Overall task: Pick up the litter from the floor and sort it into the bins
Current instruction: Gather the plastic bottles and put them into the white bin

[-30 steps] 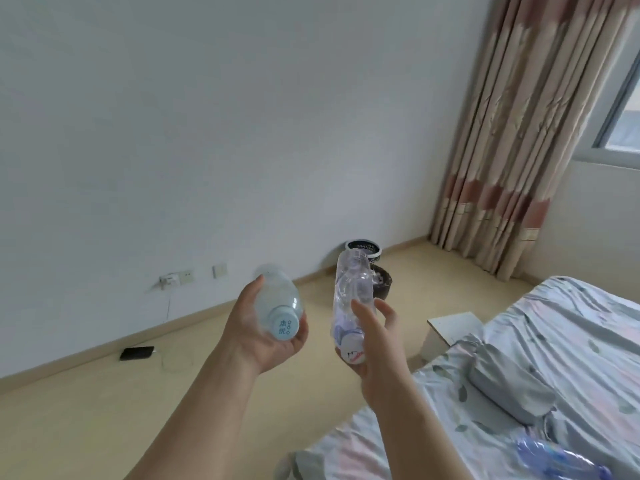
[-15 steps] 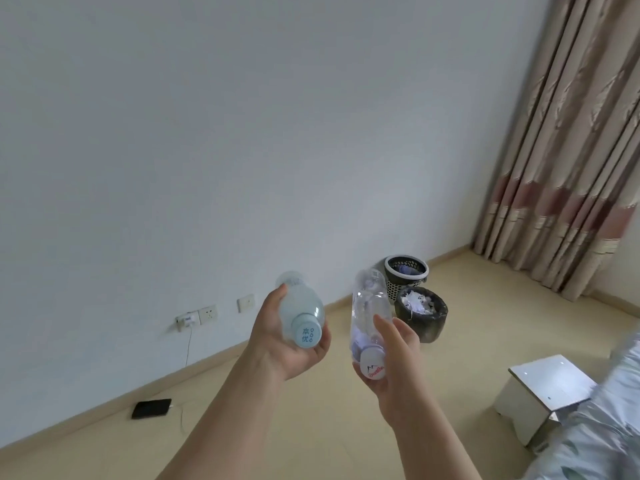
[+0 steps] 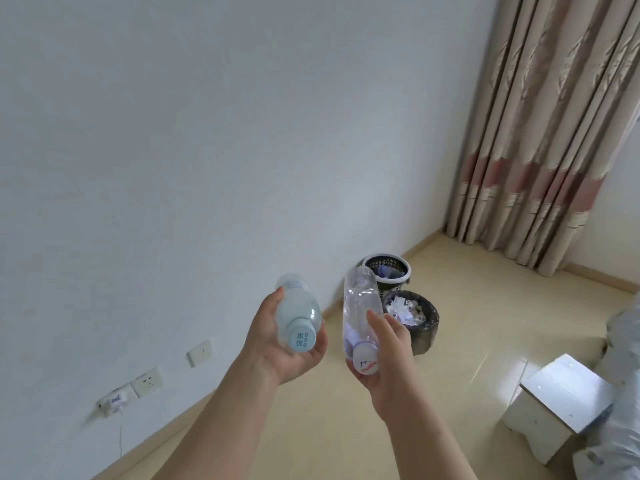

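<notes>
Just short of the mesh bin [image 3: 403, 263], up in the air: two bottles, caps toward the camera. Left hand [image 3: 277, 344] wrapped round the blue-cap bottle [image 3: 298, 308], left of the mesh bin. Right hand [image 3: 389, 355] clamped on the clear bottle [image 3: 360, 303], white cap with red lettering lowest, base overlapping the mesh bin's rim in view. Touching or just beside the mesh bin, on its near side: bagged bin [image 3: 427, 329] with white paper scraps [image 3: 405, 311] inside. Behind the mesh bin: wall [image 3: 207, 133]. Well right of the mesh bin: stool [image 3: 561, 393] nearer, curtain [image 3: 540, 133] farther. Far left of the mesh bin, low down: sockets [image 3: 149, 382], plug and cord beside them.
</notes>
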Demonstrator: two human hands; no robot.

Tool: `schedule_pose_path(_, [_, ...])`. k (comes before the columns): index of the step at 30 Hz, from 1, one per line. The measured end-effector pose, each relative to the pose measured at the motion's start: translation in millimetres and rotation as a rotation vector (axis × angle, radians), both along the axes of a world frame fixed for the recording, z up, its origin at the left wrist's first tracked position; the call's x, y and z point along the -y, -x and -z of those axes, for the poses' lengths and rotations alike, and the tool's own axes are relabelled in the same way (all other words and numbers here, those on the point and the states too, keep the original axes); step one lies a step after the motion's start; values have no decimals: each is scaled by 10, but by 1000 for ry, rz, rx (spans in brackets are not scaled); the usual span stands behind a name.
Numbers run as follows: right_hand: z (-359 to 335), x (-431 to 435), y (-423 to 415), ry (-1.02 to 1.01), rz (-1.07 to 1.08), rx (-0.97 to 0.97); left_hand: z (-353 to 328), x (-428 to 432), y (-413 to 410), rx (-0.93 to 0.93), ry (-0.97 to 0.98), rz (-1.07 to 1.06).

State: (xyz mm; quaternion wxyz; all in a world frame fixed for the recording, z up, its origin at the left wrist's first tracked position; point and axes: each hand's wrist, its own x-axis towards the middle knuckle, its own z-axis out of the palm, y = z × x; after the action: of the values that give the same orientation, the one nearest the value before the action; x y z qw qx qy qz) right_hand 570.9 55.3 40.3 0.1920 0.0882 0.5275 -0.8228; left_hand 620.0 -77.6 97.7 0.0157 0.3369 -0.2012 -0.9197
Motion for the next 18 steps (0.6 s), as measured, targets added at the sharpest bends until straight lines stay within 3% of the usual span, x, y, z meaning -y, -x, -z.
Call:
schedule_pose_path(8, [-118,283,1930,-11,-22,-39,-36,423,1854,5,41,13])
schedule_pose_path(18, [55,508,4012,-93,81,32,264,707,4151,4,16,239])
